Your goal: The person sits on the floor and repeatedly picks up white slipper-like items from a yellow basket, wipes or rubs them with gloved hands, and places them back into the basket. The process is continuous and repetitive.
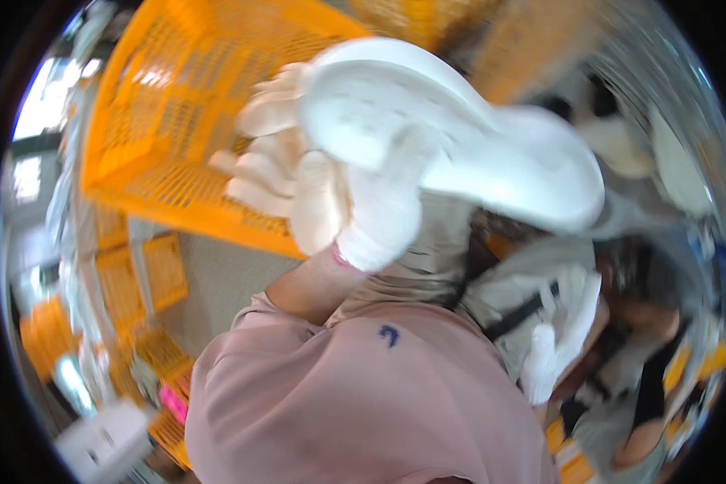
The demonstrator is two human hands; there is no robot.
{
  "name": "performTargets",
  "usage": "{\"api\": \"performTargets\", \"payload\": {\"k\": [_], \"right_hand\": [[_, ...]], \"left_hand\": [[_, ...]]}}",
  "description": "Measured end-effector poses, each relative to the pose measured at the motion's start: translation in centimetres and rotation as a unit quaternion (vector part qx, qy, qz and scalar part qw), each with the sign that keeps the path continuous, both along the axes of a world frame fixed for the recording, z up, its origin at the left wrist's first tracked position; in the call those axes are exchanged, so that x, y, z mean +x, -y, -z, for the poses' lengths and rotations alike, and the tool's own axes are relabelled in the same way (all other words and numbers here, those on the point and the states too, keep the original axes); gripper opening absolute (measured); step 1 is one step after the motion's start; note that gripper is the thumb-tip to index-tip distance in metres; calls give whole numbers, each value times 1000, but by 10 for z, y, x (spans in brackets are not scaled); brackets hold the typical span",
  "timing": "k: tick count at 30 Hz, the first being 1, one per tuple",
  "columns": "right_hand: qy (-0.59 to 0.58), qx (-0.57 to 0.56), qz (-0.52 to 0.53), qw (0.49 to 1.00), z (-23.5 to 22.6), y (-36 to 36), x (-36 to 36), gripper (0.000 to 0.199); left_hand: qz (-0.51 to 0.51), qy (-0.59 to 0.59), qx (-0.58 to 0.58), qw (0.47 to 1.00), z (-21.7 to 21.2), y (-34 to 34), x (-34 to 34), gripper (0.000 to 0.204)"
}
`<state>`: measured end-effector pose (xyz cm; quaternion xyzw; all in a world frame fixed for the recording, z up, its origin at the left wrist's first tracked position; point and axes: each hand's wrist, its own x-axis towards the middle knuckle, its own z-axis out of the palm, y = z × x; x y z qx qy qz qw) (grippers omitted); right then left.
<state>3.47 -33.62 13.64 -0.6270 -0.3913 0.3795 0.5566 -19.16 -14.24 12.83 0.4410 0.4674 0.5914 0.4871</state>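
My left hand (383,206), in a white knit glove, grips a white shoe sole (528,173) near its broader end, with the thumb laid across the inner face. The sole is tilted in front of me, its hollow side and raised rim showing. Right behind that hand, several cream-coloured soles (320,202) are bunched at the near side of an orange plastic crate (181,194). My right hand (561,339), also in a white glove, is apart from the sole at the lower right, fingers stretched out and nothing visible in them.
More orange crates (121,282) stand on the left, beyond a strip of grey floor (218,278). A white boxy object (109,440) is at the lower left. Along the right edge are blurred clear plastic (661,73) and another person's bent arm (641,436).
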Motion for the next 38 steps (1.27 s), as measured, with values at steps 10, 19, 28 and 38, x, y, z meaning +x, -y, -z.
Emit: {"api": "performTargets", "payload": {"k": [10,19,28,38], "right_hand": [[98,-26,303,948,-32,-16,40,37],[602,-9,86,794,28,-133,163,34],[398,-51,111,909,40,-164,179,30],[316,-73,231,917,9,-124,162,73]], "left_hand": [[353,272,-372,814,96,13,275,38],[447,-242,-114,854,185,-147,278,50],[525,-25,-187,830,74,-62,226,43],[311,110,-288,899,95,-59,364,54]]}}
